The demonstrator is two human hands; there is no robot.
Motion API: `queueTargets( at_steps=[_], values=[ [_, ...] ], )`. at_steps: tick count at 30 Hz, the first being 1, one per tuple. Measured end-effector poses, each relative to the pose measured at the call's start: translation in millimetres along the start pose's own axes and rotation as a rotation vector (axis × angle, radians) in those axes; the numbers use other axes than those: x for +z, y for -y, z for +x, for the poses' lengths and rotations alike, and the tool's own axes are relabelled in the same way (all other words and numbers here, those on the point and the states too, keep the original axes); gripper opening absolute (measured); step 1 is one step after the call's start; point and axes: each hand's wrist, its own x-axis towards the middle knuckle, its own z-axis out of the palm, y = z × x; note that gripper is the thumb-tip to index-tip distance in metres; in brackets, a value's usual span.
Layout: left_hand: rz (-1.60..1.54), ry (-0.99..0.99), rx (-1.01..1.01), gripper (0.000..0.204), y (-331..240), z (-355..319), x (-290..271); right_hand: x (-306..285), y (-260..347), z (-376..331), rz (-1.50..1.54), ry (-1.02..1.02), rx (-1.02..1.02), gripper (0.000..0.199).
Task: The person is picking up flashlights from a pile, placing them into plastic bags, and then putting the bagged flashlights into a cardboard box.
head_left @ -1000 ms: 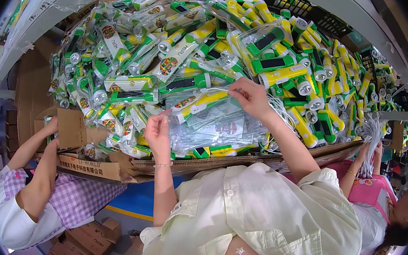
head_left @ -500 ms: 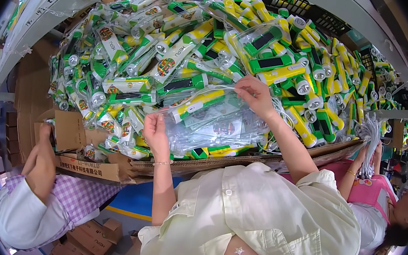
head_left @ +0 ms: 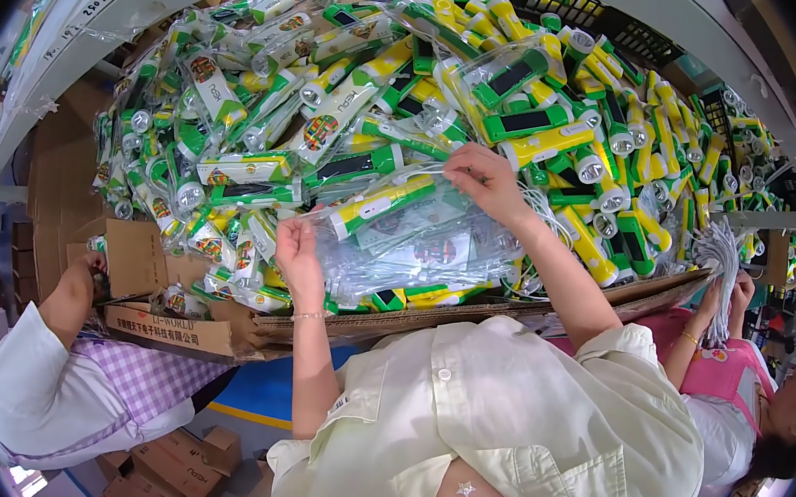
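A yellow-and-green flashlight [head_left: 383, 206] lies inside a clear plastic bag, slanting between my hands. My left hand [head_left: 298, 256] is closed in a pinch on the left end of the bag. At the flashlight's upper right end, my right hand [head_left: 488, 185] pinches the bag's other end, thumb and fingertips together. Under the bagged flashlight lies a stack of flat clear plastic bags [head_left: 432, 252] with printed inserts. White cables [head_left: 546, 206] are bunched just right of this stack, below my right wrist.
A big heap of flashlights [head_left: 528, 121], several bagged with printed cards, fills the table behind a cardboard edge [head_left: 546, 315]. At the left, a co-worker's hand [head_left: 91, 265] is by an open carton [head_left: 140, 255]. Another person at the right holds white cables [head_left: 719, 282]. Grey rails [head_left: 72, 30] frame the table.
Both my hands have shifted slightly left, the bagged flashlight still between them. The co-worker's arm at the left has moved lower and outward.
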Motion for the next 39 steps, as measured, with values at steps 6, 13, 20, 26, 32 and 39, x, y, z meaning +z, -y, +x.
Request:
queueTargets(
  at_steps=[6, 13, 20, 26, 32, 39],
  values=[
    [0.007, 0.069, 0.006, 0.002, -2, 1, -5, 30, -5, 32, -0.341, 0.197, -0.302, 0.007],
    [-0.018, 0.098, 0.03, 0.003, -4, 0, -2, 80, 14, 48, -0.836, 0.519, -0.315, 0.011],
    [-0.01, 0.097, 0.055, 0.002, -13, -7, 0, 72, 36, 44, -0.453, -0.016, -0.389, 0.016],
    [0.046, 0.035, 0.065, 0.003, -27, -14, 1, 62, 29, 37, -0.588, 0.151, -0.513, 0.012],
    [-0.069, -0.094, 0.018, 0.003, -17, -15, -26, 6, 27, 30, -0.679, 0.193, -0.308, 0.008],
    [-0.117, -0.204, -0.004, 0.005, -18, -5, -39, -3, 28, 5, -0.553, 0.033, -0.07, 0.015]
  ],
)
